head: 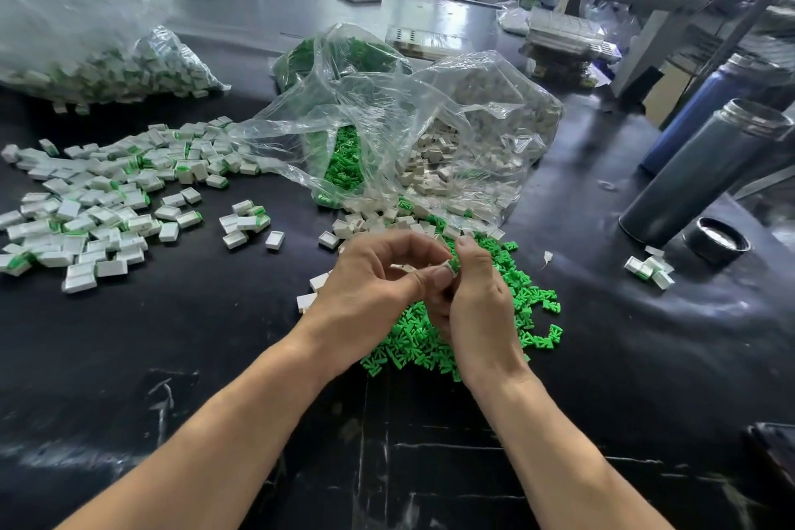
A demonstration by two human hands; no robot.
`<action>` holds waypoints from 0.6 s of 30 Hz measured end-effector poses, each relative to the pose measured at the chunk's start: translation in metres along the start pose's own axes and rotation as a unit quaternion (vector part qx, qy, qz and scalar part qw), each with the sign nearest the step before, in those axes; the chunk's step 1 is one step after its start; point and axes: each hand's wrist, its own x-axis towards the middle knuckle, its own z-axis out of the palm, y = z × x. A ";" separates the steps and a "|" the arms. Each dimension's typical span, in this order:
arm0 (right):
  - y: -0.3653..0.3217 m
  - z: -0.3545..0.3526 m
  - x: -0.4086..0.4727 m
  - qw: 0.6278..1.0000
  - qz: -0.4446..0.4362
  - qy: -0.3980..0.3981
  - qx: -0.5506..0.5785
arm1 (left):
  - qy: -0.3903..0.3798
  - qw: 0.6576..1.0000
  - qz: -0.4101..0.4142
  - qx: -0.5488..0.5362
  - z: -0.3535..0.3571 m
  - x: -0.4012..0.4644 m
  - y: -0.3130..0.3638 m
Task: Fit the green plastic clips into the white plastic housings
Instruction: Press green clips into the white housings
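A black tabletop (602, 357) in a cluttered workshop carries the parts. Both hands meet at its centre: the left hand (378, 280) and right hand (473, 297) pinch together one small white housing (445, 269), a bit of green showing at its edge. Loose green clips (413, 340) lie heaped under the wrists. Fitted housings (86, 211) spread toward nine o'clock. Clear bags (387, 120) of clips and housings sit at twelve o'clock, two steel flasks (697, 176) at two o'clock.
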 end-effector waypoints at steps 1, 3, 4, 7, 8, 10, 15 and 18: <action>0.000 0.001 0.000 1.000 -0.013 0.012 -0.019 | 0.004 1.000 0.001 -0.003 0.001 0.000 -0.001; 0.001 0.004 0.002 0.998 -0.035 0.034 -0.042 | 0.014 1.000 0.003 -0.007 0.003 0.000 -0.001; 0.002 0.005 0.004 0.997 -0.041 0.048 -0.049 | 0.018 1.000 0.003 -0.008 0.003 0.000 -0.002; 0.006 0.010 0.007 0.992 -0.059 0.082 -0.072 | 0.026 1.000 0.004 -0.012 0.004 -0.001 -0.002; 0.007 0.012 0.008 0.991 -0.065 0.088 -0.077 | 0.027 1.000 0.003 -0.012 0.003 -0.001 -0.001; 0.009 0.013 0.008 0.990 -0.071 0.092 -0.077 | 0.028 1.000 -0.003 -0.012 0.002 -0.001 0.000; 0.006 0.013 0.007 0.997 -0.048 0.063 -0.023 | 0.044 0.999 -0.016 0.008 0.001 0.002 -0.001; 0.004 0.012 0.005 0.998 -0.028 0.057 0.014 | 0.048 0.999 -0.012 0.024 0.001 0.002 -0.002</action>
